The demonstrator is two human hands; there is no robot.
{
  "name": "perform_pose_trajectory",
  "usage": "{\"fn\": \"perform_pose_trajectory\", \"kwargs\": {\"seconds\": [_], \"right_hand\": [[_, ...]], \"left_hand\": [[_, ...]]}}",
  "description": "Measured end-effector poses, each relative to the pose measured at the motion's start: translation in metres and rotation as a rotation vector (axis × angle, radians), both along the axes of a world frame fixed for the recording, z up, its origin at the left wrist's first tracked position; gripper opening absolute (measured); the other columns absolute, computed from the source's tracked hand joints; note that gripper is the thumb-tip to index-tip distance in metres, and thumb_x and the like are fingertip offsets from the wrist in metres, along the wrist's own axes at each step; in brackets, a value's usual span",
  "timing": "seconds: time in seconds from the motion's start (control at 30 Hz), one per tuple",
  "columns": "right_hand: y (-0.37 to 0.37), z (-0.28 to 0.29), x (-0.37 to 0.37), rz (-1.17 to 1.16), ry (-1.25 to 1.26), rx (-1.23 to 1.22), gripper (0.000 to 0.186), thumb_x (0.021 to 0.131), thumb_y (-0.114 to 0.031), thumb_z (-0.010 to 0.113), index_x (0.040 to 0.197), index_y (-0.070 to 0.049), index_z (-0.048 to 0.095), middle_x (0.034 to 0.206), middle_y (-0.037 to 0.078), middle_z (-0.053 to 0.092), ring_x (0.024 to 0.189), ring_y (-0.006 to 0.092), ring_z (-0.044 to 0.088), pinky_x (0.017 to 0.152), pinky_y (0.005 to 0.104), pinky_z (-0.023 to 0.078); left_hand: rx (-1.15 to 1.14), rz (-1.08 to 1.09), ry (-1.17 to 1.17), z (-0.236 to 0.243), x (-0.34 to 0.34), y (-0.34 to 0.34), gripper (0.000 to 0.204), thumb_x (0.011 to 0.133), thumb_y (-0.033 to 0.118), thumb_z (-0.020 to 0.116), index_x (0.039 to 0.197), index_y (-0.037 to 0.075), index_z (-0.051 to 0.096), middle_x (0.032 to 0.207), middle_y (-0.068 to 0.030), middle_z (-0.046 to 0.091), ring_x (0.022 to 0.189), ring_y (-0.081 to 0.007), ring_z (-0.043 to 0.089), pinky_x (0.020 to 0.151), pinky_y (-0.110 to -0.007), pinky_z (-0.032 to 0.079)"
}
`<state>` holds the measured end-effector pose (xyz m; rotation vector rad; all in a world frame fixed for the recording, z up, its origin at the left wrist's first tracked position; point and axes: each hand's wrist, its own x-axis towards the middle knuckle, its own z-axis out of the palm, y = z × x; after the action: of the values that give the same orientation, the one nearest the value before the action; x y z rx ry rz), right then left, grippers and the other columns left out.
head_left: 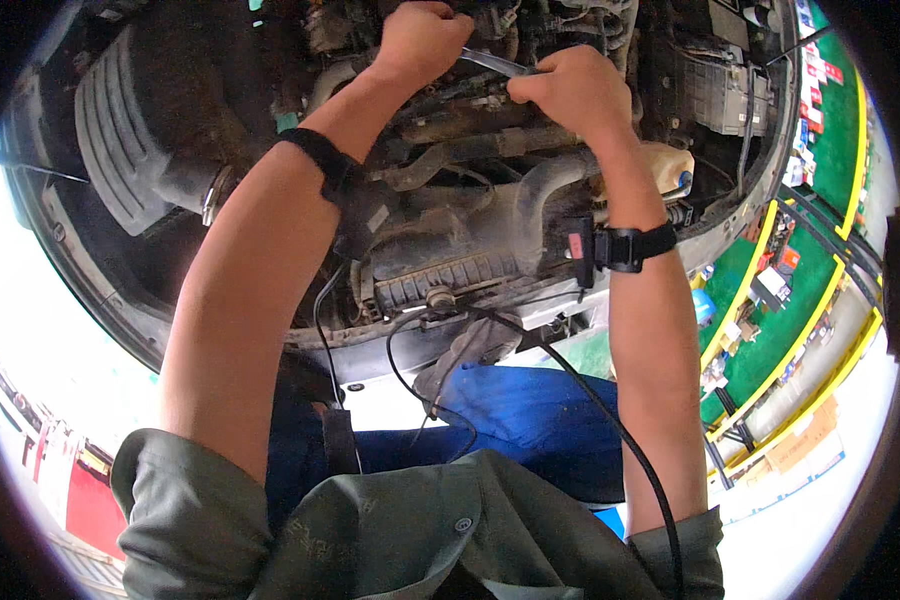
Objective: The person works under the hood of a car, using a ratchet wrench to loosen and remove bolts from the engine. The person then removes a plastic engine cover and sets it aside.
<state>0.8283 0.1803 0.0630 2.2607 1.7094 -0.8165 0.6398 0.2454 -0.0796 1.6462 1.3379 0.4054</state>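
Note:
A silver wrench (pixel 495 64) spans the gap between my two hands over the engine (pixel 450 130), near the top of the view. My right hand (pixel 580 92) is closed around its right end, thumb along the shaft. At its other end my left hand (pixel 422 42) is closed in a fist, and the tool's tip disappears under those fingers. Whatever the wrench's far end sits on is hidden by the left hand. Below both hands run dusty hoses and a thick curved pipe (pixel 545 195).
A ribbed black housing (pixel 120 130) fills the bay's left side. To the right are a pale plastic reservoir (pixel 667 168) and a grey box-shaped unit (pixel 720 95). Black cables (pixel 610 420) hang across the front edge. Yellow-edged shelving (pixel 770 330) with parts stands at right.

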Motion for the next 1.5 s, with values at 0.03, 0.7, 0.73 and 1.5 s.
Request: {"fn": "perform_pose_trajectory", "kwargs": {"seconds": [0.03,0.7,0.73,1.5], "right_hand": [[0.002,-0.001,0.002,-0.009,-0.002,-0.011,0.039,0.063,-0.052,0.078,0.077,-0.016,0.083,0.080,0.014,0.076,0.076,0.0349,0.075,0.074,0.0429,0.061],[0.045,-0.026,-0.134,0.434,-0.269,-0.152,0.020,0.105,-0.017,0.056,0.111,-0.001,0.068,0.066,0.011,0.050,0.057,0.0274,0.045,0.051,0.0449,0.037],[0.048,-0.027,-0.139,0.401,-0.317,-0.207,0.021,0.105,-0.017,0.057,0.098,-0.002,0.071,0.064,0.011,0.049,0.057,0.0274,0.045,0.051,0.0451,0.036],[0.060,0.153,-0.108,0.435,-0.036,0.380,0.033,0.085,-0.036,0.077,0.103,-0.008,0.077,0.089,0.009,0.076,0.080,0.0210,0.071,0.072,0.0359,0.053]], "left_hand": [[-0.046,0.009,-0.012,0.006,-0.002,0.000,0.045,0.095,0.048,0.064,0.100,0.004,0.072,0.081,-0.0124,0.068,0.074,-0.0252,0.063,0.075,-0.044,0.051],[-0.133,0.185,0.068,0.246,-0.454,-0.070,0.054,0.109,0.045,0.052,0.146,0.006,0.057,0.137,-0.0128,0.065,0.127,-0.0232,0.062,0.109,-0.038,0.047],[-0.197,0.259,0.008,0.247,-0.476,-0.091,0.046,0.112,0.031,0.047,0.149,0.006,0.054,0.145,-0.0134,0.061,0.134,-0.0252,0.058,0.116,-0.042,0.041],[-0.493,0.766,-0.767,0.135,-0.429,-0.198,0.037,0.110,0.028,0.049,0.130,0.001,0.064,0.130,-0.0135,0.069,0.116,-0.0240,0.067,0.097,-0.037,0.052]]}}
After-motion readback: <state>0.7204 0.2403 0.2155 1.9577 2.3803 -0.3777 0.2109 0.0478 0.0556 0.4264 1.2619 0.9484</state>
